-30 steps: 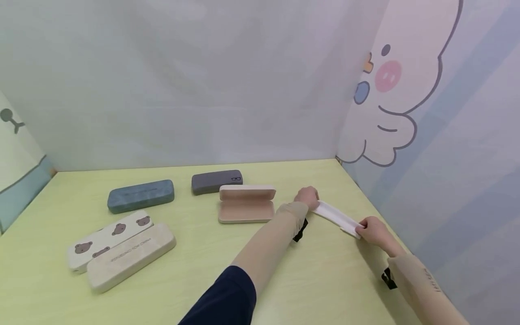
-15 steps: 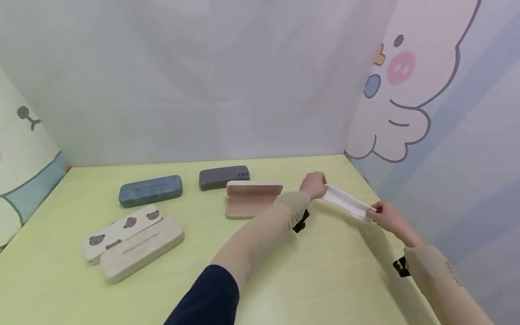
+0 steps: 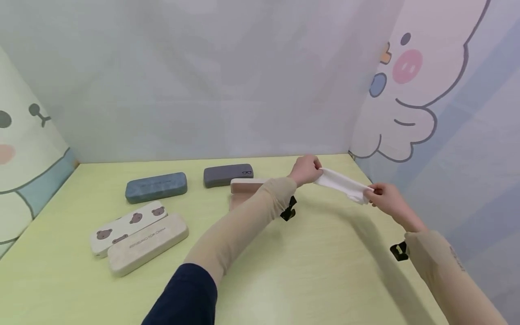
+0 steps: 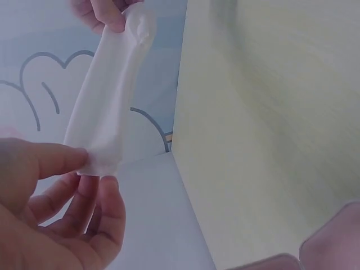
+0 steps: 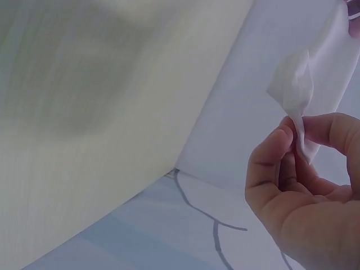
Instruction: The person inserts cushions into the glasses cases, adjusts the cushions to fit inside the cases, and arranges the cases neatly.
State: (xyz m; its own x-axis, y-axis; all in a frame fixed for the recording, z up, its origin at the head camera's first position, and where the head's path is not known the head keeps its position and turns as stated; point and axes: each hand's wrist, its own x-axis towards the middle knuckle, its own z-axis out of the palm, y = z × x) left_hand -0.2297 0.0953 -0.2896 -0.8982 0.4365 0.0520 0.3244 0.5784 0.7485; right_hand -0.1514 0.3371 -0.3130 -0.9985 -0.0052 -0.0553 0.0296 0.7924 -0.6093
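A white folded cloth [image 3: 341, 184] is stretched between both hands, raised over the right side of the table. My left hand [image 3: 305, 170] pinches one end; in the left wrist view its thumb lies on top and its fingertips are under the edge of the cloth [image 4: 104, 112]. At the other end my right hand [image 3: 389, 201] pinches a corner between thumb and fingers, where the cloth [image 5: 295, 84] bunches up in the right wrist view. Behind my left forearm, an open glasses case [image 3: 240, 196] with a pink inside is partly hidden.
A dark grey glasses case [image 3: 228, 175] lies behind the open one. Further left are a blue case [image 3: 156, 187], a white bear-print case [image 3: 126, 228] and a beige case [image 3: 148, 245] touching it. Printed curtains [image 3: 211, 81] stand at the table's back and right edges.
Both hands have lifted the cloth higher off the table, and its loose edge now hangs crumpled near my right hand. My left arm covers more of the open case. The head view has shifted slightly.
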